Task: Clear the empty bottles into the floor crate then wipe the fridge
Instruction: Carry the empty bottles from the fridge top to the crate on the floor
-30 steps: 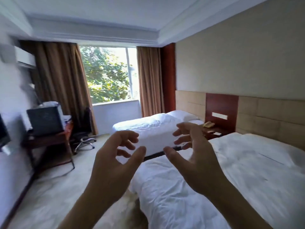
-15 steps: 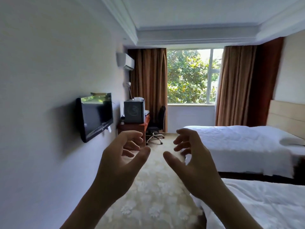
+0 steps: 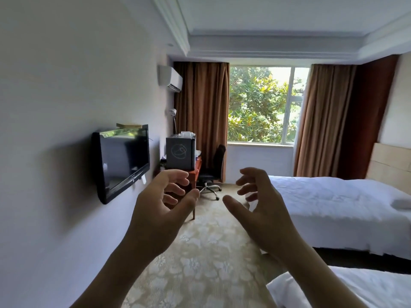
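Observation:
A small dark grey fridge (image 3: 179, 153) with a scribbled mark on its side stands on a red-brown desk (image 3: 195, 172) at the far end of the room, by the left wall. Something pale and clear (image 3: 185, 134) lies on top of it; I cannot tell if these are bottles. No crate is in view. My left hand (image 3: 162, 210) and my right hand (image 3: 260, 207) are raised in front of me, palms facing each other, fingers loosely curved, holding nothing. Both are far short of the fridge.
A wall-mounted TV (image 3: 122, 161) juts from the left wall. A black office chair (image 3: 211, 172) stands by the desk. Two white beds (image 3: 333, 207) fill the right side. A patterned carpet aisle (image 3: 200, 252) runs between wall and beds toward the window (image 3: 262, 105).
The view has swung left from the beds to the aisle, the TV wall and the desk, then drawn slightly closer. Both hands keep the same raised, empty pose.

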The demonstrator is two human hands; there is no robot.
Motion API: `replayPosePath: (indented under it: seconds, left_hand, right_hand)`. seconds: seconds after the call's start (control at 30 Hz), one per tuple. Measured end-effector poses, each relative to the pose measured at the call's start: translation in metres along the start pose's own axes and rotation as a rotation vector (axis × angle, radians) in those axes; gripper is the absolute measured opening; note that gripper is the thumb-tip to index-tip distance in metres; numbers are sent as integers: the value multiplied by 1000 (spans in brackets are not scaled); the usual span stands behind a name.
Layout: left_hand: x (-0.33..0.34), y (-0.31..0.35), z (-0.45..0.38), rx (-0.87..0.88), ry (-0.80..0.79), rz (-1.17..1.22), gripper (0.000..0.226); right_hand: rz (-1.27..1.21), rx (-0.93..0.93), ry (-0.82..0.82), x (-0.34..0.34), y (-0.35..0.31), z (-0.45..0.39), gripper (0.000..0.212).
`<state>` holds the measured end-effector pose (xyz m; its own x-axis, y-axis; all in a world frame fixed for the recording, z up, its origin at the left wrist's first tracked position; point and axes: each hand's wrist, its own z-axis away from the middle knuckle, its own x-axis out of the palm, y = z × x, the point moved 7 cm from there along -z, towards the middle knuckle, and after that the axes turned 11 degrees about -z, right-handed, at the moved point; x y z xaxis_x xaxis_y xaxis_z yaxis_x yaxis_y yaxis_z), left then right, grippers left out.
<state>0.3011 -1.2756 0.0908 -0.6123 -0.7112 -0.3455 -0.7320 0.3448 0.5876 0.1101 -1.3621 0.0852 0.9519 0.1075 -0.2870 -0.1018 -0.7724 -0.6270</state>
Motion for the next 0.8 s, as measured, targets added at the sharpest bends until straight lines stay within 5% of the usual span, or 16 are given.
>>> replayPosePath:
  seconds: [0.8]
  left_hand:
    - [296, -190, -290, 8, 22, -86, 45]
  right_hand:
    - [-91, -37, 17, -7, 346, -308, 48]
